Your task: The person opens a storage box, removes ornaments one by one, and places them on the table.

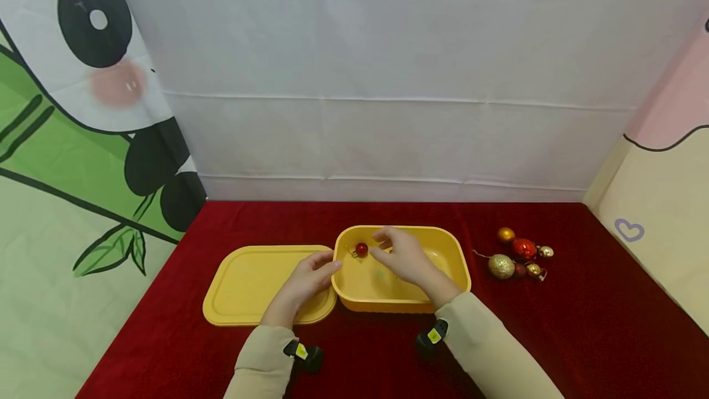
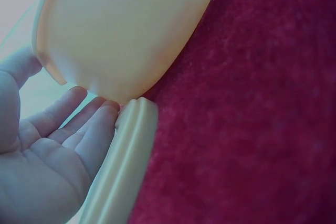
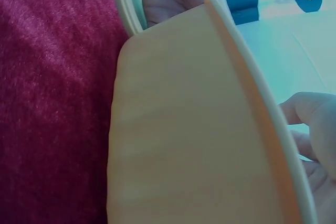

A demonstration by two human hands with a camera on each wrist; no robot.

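Note:
A yellow plastic box (image 1: pixel 388 305) stands on the red cloth. Its left rim is held by my left hand (image 1: pixel 310 276), thumb over the edge and fingers against the outer wall, as the left wrist view also shows. Inside, toward the left end, lies a small shiny red bauble (image 1: pixel 361 250) with a bit of gold at its cap. Over the box's inside hangs my right hand (image 1: pixel 404 257), thumb and fingers apart, nothing between them. Its fingertips are just right of the bauble. In the right wrist view, the box wall (image 3: pixel 184 114) hides part of this hand.
Left of the box lies a flat yellow lid (image 1: pixel 244 285), partly under my left hand. A cluster to the right has several baubles, among them a gold glitter ball (image 1: pixel 501 266), a red ball (image 1: pixel 523 249) and an orange-gold ball (image 1: pixel 505 234). A white cloth backdrop (image 1: pixel 388 79) rises behind.

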